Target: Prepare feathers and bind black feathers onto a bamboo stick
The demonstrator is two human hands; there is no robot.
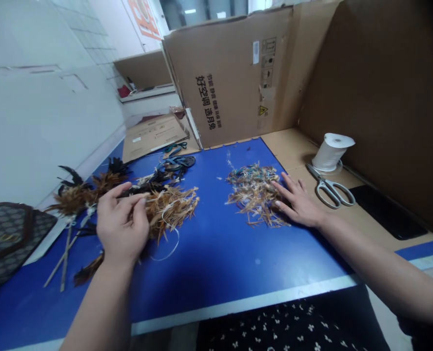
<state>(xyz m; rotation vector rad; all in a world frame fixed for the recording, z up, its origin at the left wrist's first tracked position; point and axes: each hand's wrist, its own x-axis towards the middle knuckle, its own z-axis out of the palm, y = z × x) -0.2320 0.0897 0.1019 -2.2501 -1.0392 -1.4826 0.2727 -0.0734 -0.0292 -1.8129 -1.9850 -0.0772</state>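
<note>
My left hand (123, 219) is closed in a pinch on a bundle of brown feathers (168, 207) lying on the blue table (216, 258). A thin white string (170, 246) loops out from under that bundle. My right hand (299, 202) lies flat with fingers spread, resting on the right edge of a second heap of brown and bluish feathers (255, 192).
Dark and brown feathers (81, 192) with sticks lie at the left, beside a patterned bag (8, 234). Scissors (331, 187) and a white spool of string (331, 152) sit at the right. Cardboard boxes (234, 73) wall the back. Dark straps (176, 163) lie behind.
</note>
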